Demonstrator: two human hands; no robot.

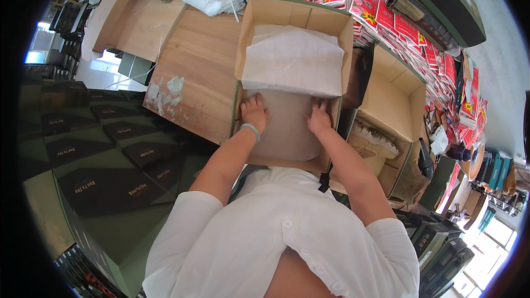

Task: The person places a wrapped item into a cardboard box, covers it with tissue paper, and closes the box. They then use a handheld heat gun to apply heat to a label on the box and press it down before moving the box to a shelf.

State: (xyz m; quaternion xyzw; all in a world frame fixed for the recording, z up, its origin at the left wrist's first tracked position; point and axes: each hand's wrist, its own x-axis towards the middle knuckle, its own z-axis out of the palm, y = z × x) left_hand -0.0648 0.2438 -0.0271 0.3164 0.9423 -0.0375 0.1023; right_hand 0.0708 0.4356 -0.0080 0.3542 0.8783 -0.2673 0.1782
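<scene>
I see both hands inside an open cardboard box (292, 16) that sits on the wooden desk (193, 72). My left hand (254, 111) lies flat and open, pressing on the thin white paper (287, 127) in the bottom of the box. My right hand (319, 118) is open too, flat on the same paper, holding nothing. Just past my fingers, more white paper (295, 60) is folded back. Red packets (386, 16) lie beyond the box, to the right.

We see a packing workshop: open cardboard boxes (292, 66) on a wooden worktable (199, 72), stacks of dark lidded gift boxes (105, 187) at the left, and heaps of red printed packets (397, 22) along the right.
</scene>
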